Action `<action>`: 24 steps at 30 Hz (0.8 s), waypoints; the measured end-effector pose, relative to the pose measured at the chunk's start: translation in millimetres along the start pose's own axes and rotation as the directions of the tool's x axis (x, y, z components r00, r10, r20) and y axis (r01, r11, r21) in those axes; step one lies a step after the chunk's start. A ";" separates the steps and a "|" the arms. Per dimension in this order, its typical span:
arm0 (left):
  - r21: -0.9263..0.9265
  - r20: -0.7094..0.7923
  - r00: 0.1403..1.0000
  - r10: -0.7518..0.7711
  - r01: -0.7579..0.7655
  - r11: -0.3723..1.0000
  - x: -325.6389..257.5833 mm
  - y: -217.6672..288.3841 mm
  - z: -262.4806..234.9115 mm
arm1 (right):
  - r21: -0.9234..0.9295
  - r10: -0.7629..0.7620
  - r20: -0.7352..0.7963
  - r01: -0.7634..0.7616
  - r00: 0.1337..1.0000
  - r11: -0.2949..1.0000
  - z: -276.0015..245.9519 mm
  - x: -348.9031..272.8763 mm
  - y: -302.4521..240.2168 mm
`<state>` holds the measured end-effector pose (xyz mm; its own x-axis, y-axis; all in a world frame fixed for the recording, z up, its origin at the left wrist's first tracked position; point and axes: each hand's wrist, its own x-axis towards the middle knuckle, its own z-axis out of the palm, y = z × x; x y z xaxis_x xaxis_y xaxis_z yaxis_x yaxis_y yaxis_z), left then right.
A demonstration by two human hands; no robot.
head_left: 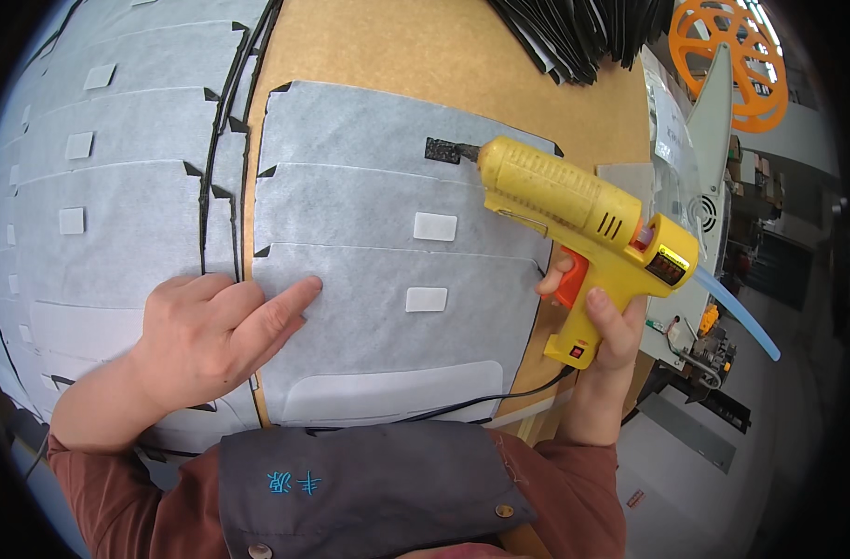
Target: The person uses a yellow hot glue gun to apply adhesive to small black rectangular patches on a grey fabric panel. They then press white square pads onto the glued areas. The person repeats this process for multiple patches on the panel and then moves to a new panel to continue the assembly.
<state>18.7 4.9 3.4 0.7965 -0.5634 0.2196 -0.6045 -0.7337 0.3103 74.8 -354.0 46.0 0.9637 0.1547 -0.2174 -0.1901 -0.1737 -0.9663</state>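
Far left stack: overlapping grey fabric sheets (117,186) with small white rectangular patches lie fanned across the left of the brown board table (397,47), their black-trimmed edges meeting the middle stack.
Left hand (215,335): palm down, loosely curled, forefinger stretched out; it grips nothing and presses flat on the sheet below it.
Left fingers (294,296): the forefinger tip rests on the upper left corner of the nearest grey fabric sheet (378,326), well apart from the white patch on that sheet.
Middle stack: three grey sheets overlap in steps; a white rectangular patch (426,299) sits on the nearest one and another (435,226) on the one above.
Black tab (442,150): a small black rough-edged piece on the top sheet, touching the nozzle.
Yellow plastic hot glue gun (574,200): tilted, nozzle pointing up-left onto the black tab, a clear glue stick (737,312) jutting from its back, a black cord (481,402) trailing from the handle.
Right hand (604,326): closed around the gun's handle, forefinger on the orange trigger, the other fingers wrapped about the grip.
Upper right: a pile of black sheets (574,33) and an orange plastic spool (727,61).
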 end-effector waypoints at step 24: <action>-0.010 -0.010 1.000 0.003 -0.003 1.000 -0.1 -1.2 0.4 | 0.052 0.026 0.136 -0.033 0.990 0.998 2.3 2.4 -3.2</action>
<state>19.4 5.6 2.7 0.7948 -0.5617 0.2298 -0.6067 -0.7281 0.3191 77.3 -350.9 48.2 0.9241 0.2808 -0.2592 -0.2318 -0.1275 -0.9644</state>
